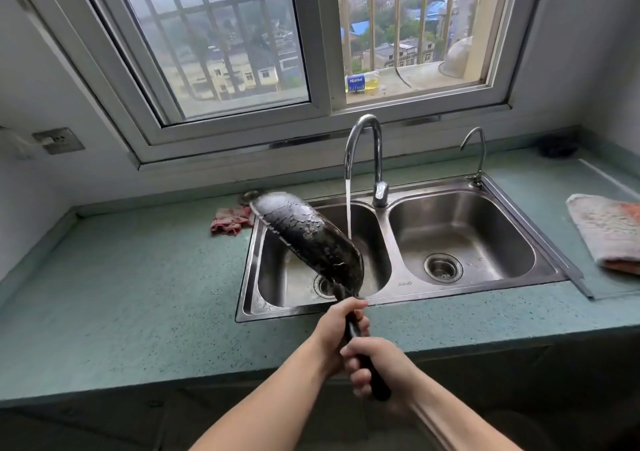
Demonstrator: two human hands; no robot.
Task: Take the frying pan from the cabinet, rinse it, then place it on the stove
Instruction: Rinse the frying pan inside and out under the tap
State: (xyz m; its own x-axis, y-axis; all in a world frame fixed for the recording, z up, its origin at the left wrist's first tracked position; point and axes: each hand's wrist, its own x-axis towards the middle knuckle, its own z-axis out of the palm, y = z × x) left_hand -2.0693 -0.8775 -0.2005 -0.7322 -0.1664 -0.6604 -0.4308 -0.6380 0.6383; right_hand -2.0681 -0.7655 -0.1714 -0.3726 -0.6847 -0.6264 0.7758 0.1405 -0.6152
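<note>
**A:** Two hands on this one! The frying pan (306, 239) hangs over the left basin (287, 277) of the sink (450, 291), tipped steeply on edge, its dark underside facing us and beaded with water.

**B:** And look at that grip. The left hand (337, 329) is wrapped round the handle (353, 329) nearest the pan, above the sink's front rim. The right hand (377, 364) is curled round the handle's far end, over the front edge of the countertop (138, 295).

**A:** The tap (367, 146) is running. The water (348, 208) drops just beside the pan's right edge.

**B:** Does it strike the pan? Can't tell, the rim hides where it lands.

**A:** Around the sink: a red cloth (231, 220) bunched at its back left corner, a folded towel (609, 232) at the countertop's right edge.

**B:** The right basin (485, 243) holds nothing but its drain, with a small tap (476, 153) at its back right corner.
</note>
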